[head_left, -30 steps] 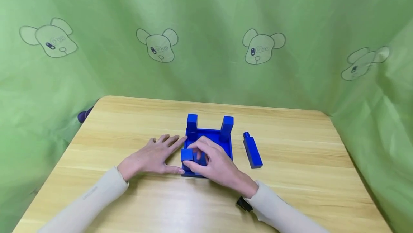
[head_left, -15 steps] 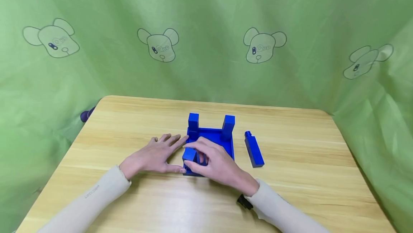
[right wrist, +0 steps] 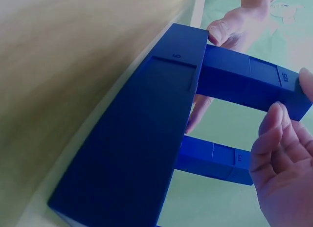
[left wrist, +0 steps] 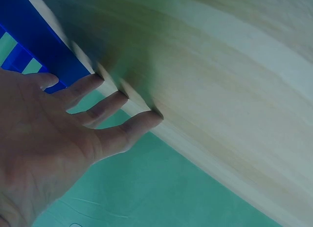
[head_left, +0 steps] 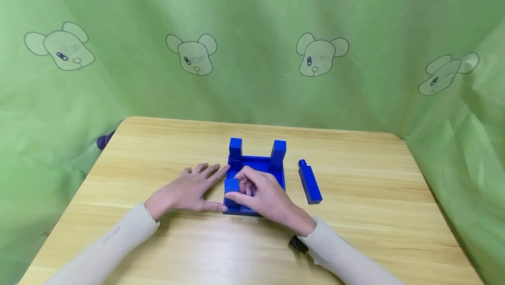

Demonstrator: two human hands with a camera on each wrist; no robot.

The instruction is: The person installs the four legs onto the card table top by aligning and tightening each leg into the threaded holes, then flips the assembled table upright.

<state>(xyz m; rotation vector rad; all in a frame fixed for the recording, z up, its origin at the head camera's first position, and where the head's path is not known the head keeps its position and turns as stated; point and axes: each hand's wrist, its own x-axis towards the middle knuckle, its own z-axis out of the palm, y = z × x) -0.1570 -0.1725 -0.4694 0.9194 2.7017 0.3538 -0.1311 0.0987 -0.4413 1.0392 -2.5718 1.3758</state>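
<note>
A shallow blue square base lies on the table, its raised rim facing up. Blue square legs stand upright at its far-left corner and far-right corner. At the near-left corner, my right hand pinches a third upright leg near its top, thumb on the near side. In the right wrist view, this leg meets the base with no plain gap. My left hand lies spread on the table, index fingertip and thumb touching the base's left side.
A loose blue leg with a threaded end lies on the table right of the base. A green curtain hangs behind and beside the table. Something dark purple shows past the left edge.
The near-left leg looked turned at an angle half a second ago and now sits square to the base. My right fingers have drawn in from its far side. The left hand stays put.
</note>
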